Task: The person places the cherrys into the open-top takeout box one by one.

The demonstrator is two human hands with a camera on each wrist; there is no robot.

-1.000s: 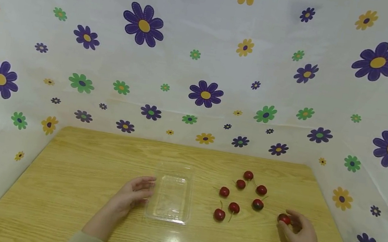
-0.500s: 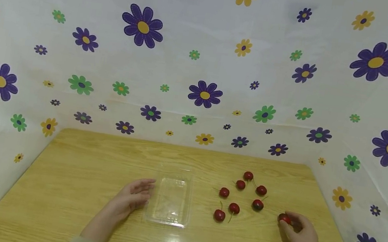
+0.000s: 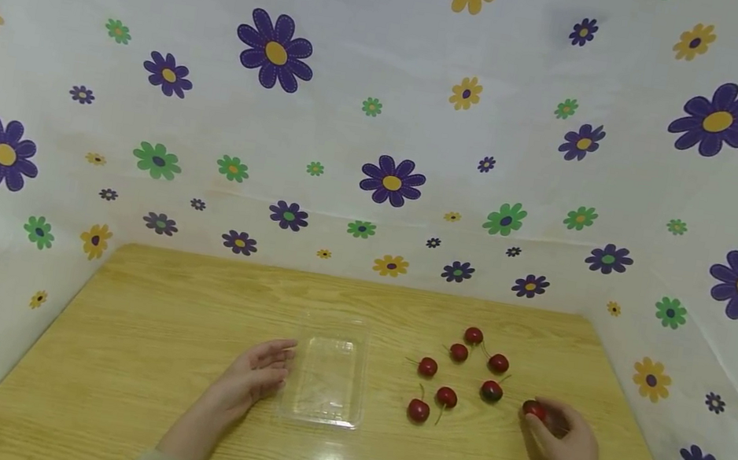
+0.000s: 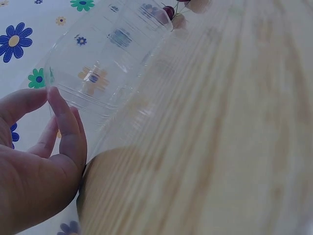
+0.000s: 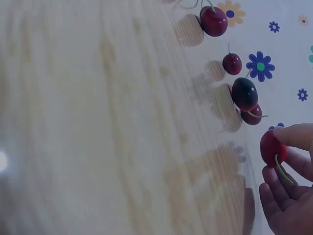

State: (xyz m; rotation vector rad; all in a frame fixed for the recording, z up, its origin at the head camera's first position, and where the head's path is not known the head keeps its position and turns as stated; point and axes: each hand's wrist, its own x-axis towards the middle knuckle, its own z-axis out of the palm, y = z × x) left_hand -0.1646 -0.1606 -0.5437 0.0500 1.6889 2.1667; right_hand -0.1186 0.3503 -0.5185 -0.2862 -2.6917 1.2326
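Note:
A clear plastic box (image 3: 327,379) stands on the wooden table, left of the cherries. My left hand (image 3: 257,376) is at its left side; in the left wrist view the thumb and a finger pinch the box's rim (image 4: 51,81). On the right, my right hand (image 3: 566,442) holds a dark red cherry (image 3: 534,410) between thumb and fingers. The right wrist view shows that cherry (image 5: 273,148) with its green stem hanging toward the palm. Loose cherries with stems, among them one partly dark cherry (image 3: 491,391), lie between the box and my right hand.
Several cherries are spread right of the box, the nearest cherry (image 3: 417,411) toward the front and the farthest cherry (image 3: 473,335) toward the back. White flower-printed cloth (image 3: 401,108) surrounds the wooden table (image 3: 170,312) at the back and sides.
My right hand has shifted slightly left and inward with the cherry. My left hand stays at the box's left side, and the loose cherries lie as before.

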